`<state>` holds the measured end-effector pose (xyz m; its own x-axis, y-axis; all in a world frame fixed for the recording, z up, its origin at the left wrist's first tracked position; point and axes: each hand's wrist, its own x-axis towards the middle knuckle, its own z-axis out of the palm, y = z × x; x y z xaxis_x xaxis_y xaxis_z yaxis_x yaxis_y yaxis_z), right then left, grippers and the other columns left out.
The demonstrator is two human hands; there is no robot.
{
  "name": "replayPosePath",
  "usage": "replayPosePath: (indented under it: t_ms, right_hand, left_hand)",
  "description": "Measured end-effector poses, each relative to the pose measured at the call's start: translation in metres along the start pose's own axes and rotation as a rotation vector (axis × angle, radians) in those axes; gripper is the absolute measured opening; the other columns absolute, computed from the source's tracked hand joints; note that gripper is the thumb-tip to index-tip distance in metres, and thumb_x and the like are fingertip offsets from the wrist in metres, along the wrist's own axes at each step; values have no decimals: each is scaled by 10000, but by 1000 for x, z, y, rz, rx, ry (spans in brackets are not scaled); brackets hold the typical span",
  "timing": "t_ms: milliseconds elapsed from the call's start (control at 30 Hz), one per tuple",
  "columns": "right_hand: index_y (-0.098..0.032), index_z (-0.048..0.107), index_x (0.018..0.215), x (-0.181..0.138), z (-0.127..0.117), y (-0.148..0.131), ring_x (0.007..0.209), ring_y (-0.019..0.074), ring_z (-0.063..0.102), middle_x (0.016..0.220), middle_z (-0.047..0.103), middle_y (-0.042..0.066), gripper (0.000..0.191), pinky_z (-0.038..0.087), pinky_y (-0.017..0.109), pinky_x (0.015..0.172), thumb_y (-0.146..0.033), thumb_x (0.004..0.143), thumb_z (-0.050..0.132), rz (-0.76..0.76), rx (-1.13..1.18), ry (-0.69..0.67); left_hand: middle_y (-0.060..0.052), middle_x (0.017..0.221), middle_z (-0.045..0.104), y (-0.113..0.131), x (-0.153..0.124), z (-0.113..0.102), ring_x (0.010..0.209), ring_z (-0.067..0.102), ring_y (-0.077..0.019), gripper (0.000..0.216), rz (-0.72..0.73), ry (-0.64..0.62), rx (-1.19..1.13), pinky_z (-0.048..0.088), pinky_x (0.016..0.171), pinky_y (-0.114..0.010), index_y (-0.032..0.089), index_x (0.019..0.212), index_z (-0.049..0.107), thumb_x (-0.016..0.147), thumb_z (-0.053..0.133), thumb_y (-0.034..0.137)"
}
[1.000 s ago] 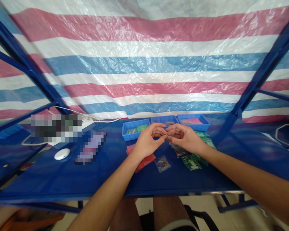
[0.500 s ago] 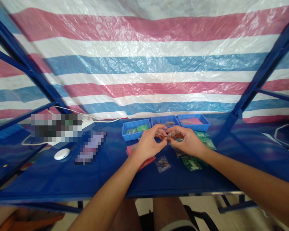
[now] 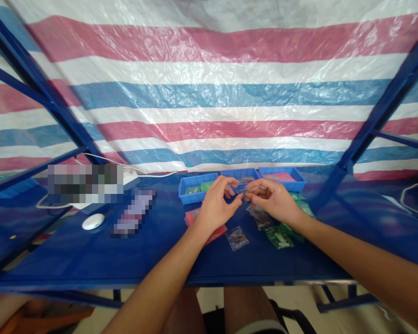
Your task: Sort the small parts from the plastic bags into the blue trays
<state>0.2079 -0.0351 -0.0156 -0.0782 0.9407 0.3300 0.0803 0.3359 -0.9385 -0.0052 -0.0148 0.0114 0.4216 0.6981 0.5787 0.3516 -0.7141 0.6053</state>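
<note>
My right hand (image 3: 273,199) pinches a small clear plastic bag (image 3: 244,194) between thumb and fingers; what lies inside is too small to tell. Facing it, my left hand (image 3: 218,204) is curved, its thumb and fingers apart, with the thumb tip close to the bag. Under the left hand, red packets (image 3: 216,234) lie on the blue table. A clear bag of thin metal pieces (image 3: 237,238) rests between the forearms. Below the right hand are a dark-filled clear bag (image 3: 261,218) and green packets (image 3: 279,236).
Along the back stand three blue trays: a left tray (image 3: 186,198) with green packets, a middle tray (image 3: 226,173) and a right tray (image 3: 301,184) with pink material. A white round object (image 3: 93,221) and a blurred-out phone-like item (image 3: 134,213) lie leftward, near white cables (image 3: 160,175).
My left thumb and fingers have spread apart from the small bag. The right hand keeps its pinch on it. The whole view has shifted slightly.
</note>
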Motion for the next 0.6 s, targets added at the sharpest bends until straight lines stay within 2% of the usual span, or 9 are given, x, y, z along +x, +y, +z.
replayPosePath:
  t_ms: [100,167,233,333,467,600]
  right_hand:
    - [-230,677,1010,2,-3,-5,649,175,714,875,779,29,371,598,307,601,-447,783,876,27,22,67]
    - [-237,665,1095,2,-5,-8,628,171,711,897,785,27,435,589,304,584,-457,785,876,56,63,56]
    - [-245,647,1218,2,-7,-9,712,200,748,912,796,35,516,598,311,621,-458,803,867,68,119,15]
    - [-249,648,1296,0,-8,-9,865,239,775,940,809,56,539,601,314,666,-443,834,849,76,196,-32]
    - [-223,757,1133,-1,-9,-9,908,228,765,982,810,73,362,584,283,671,-413,842,858,149,260,-41]
    - [-220,785,1139,-2,-8,-16,971,224,757,1030,807,82,355,584,270,700,-407,847,863,244,340,-87]
  left_hand:
    - [-81,1113,692,2,-2,-1,1011,673,-215,243,138,-3,113,567,882,-348,215,1184,681,952,703,284]
    - [-96,1230,684,1,-3,1,1150,660,-251,315,220,-57,136,555,998,-399,231,1238,681,936,737,299]
    - [-98,1306,672,-1,-3,3,1234,637,-273,386,264,-84,168,522,1085,-442,247,1284,669,912,767,283]
    - [-92,1304,686,-6,-3,5,1232,642,-273,346,290,-67,212,507,1104,-467,252,1275,680,934,738,244]
    - [-98,1267,707,-10,-2,2,1198,659,-256,244,302,-39,197,519,1076,-446,241,1224,715,984,685,264]
    - [-89,1236,724,-7,0,-3,1171,674,-227,168,287,-23,139,517,1064,-410,226,1148,731,1012,631,228]
